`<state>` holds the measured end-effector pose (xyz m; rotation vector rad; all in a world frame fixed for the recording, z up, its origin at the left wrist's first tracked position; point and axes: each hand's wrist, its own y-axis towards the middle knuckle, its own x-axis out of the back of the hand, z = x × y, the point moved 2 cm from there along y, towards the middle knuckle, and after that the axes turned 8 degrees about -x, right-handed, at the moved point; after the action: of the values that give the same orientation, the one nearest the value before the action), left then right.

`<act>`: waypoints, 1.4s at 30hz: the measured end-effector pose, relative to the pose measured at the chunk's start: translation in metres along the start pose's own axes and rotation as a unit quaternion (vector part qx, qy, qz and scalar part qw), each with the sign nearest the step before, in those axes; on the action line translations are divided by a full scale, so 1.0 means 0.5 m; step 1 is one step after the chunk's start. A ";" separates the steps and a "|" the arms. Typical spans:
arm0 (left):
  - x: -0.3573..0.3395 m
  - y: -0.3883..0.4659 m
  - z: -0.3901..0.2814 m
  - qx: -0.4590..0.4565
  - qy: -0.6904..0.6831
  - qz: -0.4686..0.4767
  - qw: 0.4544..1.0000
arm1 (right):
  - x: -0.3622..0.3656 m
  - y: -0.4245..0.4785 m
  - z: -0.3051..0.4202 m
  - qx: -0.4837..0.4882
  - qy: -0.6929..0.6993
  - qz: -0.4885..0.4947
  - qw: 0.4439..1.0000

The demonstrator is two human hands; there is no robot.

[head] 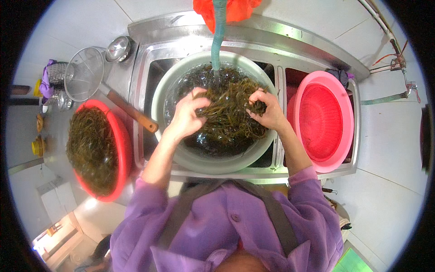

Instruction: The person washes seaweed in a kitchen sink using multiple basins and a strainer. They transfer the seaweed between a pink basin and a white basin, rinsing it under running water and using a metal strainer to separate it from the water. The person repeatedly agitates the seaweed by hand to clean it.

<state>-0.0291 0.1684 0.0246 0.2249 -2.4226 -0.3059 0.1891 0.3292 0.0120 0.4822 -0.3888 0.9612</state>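
Observation:
A large pale basin [217, 167] sits over the sink, holding water and a mass of stringy green-brown plant strands [227, 115] that look like seaweed or leafy greens. On the basin's left side, my left hand [188, 115] has its fingers curled around some of these strands. My right hand [270, 110] grips a dark bunched clump of them at the right. Strands stretch across the space between both hands. From above, a ribbed green hose [218, 37] runs down into the basin, its end among the strands.
Left of the sink, a red basin [125, 159] is heaped with similar strands. A wire-mesh strainer [84, 74] has its wooden handle [136, 114] reaching the pale basin's rim. Metal bowls [118, 49] stand behind. A pink basin [345, 136] with a red basket [319, 119] occupies the right sink bowl.

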 end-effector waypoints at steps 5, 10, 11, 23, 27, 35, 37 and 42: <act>-0.037 -0.064 0.113 0.113 0.090 0.095 0.985 | -0.015 -0.053 -0.078 -0.178 -0.137 0.111 0.968; -0.094 -0.068 0.229 0.289 -0.010 0.059 0.956 | -0.076 -0.049 -0.195 -0.284 -0.062 0.094 0.952; -0.108 -0.055 0.242 0.307 -0.038 0.049 0.950 | -0.101 -0.040 -0.230 -0.304 -0.039 0.091 0.948; -0.229 0.035 0.224 0.303 -0.458 -0.049 0.834 | -0.174 0.058 -0.195 -0.317 0.327 0.098 0.885; -0.194 0.030 0.104 0.225 -0.432 -0.146 0.861 | -0.150 0.028 -0.120 -0.252 0.281 0.028 0.925; -0.105 0.042 -0.094 0.017 -0.155 -0.232 0.960 | -0.028 0.013 0.065 -0.052 0.114 -0.051 0.991; -0.068 0.057 -0.155 -0.030 -0.162 -0.243 0.956 | 0.013 0.015 0.140 -0.019 0.106 -0.085 0.991; 0.029 0.107 -0.288 -0.126 -0.090 -0.255 0.954 | 0.110 0.047 0.266 0.095 0.020 -0.135 0.986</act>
<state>0.0492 0.1930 0.1555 0.7383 -2.4368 -0.8931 0.1842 0.3049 0.1555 0.6706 -0.1895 0.7468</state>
